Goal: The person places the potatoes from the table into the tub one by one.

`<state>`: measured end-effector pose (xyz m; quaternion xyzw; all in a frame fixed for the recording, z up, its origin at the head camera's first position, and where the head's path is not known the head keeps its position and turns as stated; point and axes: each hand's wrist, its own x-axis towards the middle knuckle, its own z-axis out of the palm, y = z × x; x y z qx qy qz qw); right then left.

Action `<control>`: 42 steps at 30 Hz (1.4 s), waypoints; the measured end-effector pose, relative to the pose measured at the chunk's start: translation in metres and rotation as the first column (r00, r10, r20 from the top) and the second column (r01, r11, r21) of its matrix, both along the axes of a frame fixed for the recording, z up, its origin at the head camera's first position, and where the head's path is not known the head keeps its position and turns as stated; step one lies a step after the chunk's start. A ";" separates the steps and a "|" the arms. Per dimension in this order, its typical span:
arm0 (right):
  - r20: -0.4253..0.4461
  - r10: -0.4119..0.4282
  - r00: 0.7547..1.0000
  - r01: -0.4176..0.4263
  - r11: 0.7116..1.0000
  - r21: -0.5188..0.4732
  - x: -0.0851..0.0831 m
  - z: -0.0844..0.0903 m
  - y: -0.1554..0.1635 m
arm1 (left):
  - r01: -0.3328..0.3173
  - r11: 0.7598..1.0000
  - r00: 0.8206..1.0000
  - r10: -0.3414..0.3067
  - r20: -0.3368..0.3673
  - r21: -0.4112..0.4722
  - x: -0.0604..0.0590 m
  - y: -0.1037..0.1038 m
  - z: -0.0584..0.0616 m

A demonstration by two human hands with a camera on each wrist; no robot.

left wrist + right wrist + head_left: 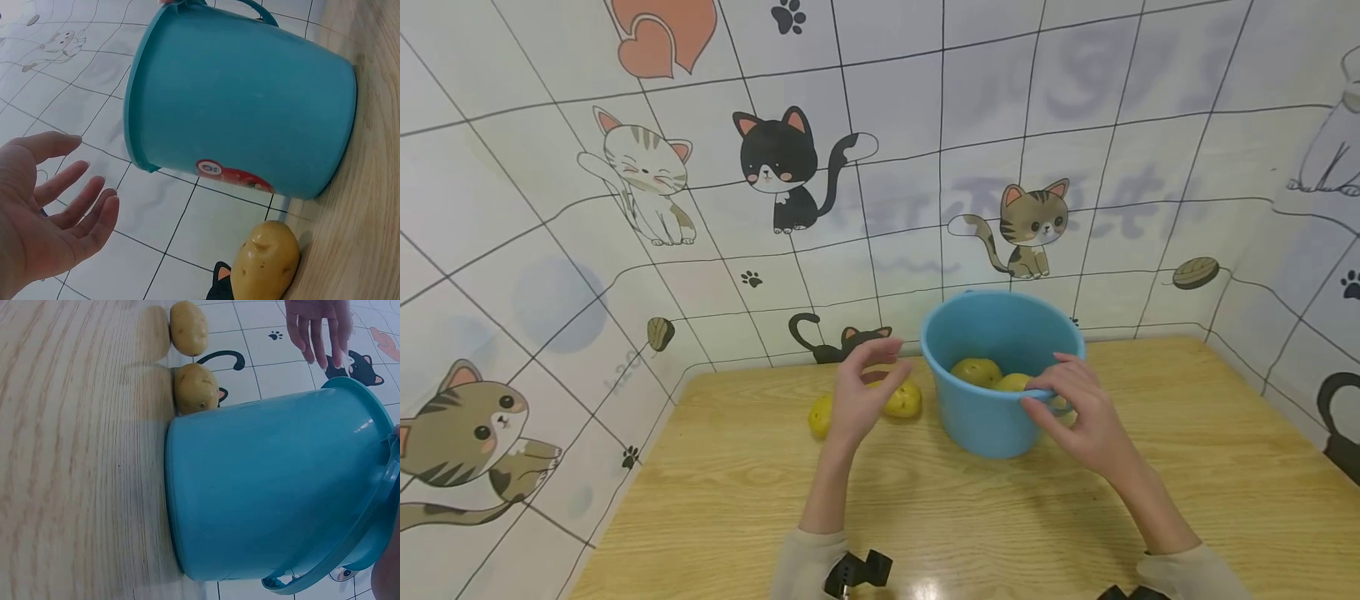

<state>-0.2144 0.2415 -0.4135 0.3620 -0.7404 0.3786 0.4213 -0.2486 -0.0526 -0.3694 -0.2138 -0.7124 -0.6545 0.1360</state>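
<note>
A blue bucket [988,425] stands upright on the table, with a potato [976,372] and a second potato [1013,382] visible inside. My right hand [1086,421] grips the bucket's near right rim, thumb outside and fingers over the edge. To the left of the bucket, my left hand [859,396] is in the air with its fingers spread and slightly bent, holding nothing. Behind it on the table lie a yellow potato [821,417] and another potato [904,400], partly covered by the hand in the head view. The left wrist view shows the empty left palm [37,225].
The light wooden table [730,500] ends at a wall [895,208] printed with cartoon cats and grid lines, which also runs along both sides. A blue bucket handle [350,540] hangs down along the bucket's side.
</note>
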 end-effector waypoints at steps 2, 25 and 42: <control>0.002 -0.002 1.000 0.002 1.000 0.001 0.000 0.000 0.000 | -0.001 1.000 1.000 0.001 -0.005 -0.006 -0.001 -0.003 -0.001; -0.027 -0.005 1.000 0.005 1.000 -0.002 0.000 0.001 -0.001 | -0.097 0.994 0.987 0.103 0.126 -0.057 -0.016 -0.057 -0.014; -0.004 -0.001 1.000 0.001 1.000 -0.001 0.000 0.000 0.000 | -0.183 0.980 0.956 0.196 0.219 -0.078 -0.027 -0.089 -0.038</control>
